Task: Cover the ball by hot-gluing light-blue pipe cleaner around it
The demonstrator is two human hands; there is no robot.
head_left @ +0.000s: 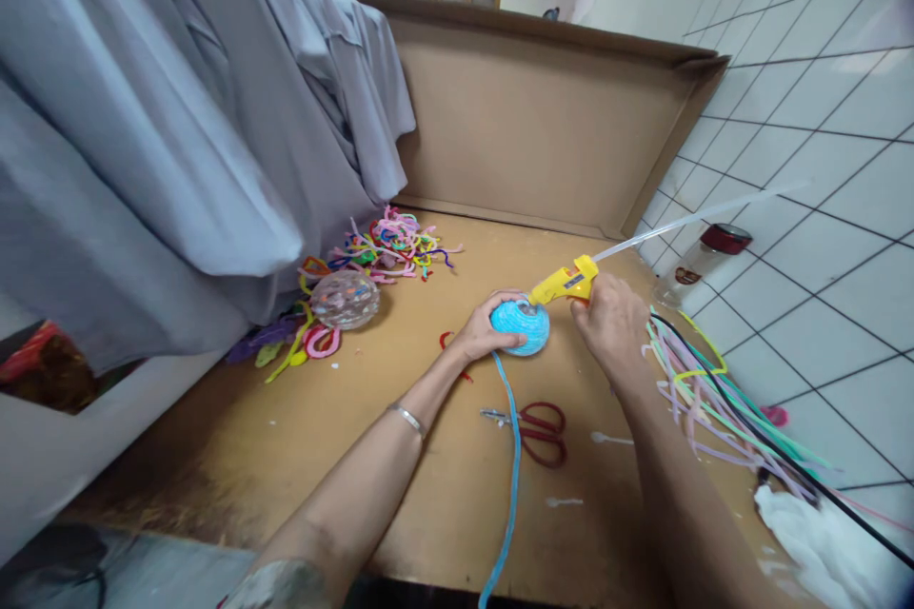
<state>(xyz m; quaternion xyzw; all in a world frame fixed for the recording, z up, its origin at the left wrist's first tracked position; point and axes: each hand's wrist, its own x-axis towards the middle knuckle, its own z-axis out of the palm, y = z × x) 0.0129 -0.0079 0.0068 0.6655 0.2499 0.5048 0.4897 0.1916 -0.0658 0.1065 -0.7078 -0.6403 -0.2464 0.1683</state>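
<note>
Our left grip (486, 331) pinches the blue ball (520, 341) while our right grip (615, 319), just beside, clasps the glue gun (564, 283); gluing likely needs steady aim.

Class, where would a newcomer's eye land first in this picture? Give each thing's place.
Probably on the bright blue ball in the left hand, with the yellow glue gun in the right hand touching its top. Next, perhaps, the red-handled scissors below the ball, then the colourful tangle beside the grey cloth.
</note>
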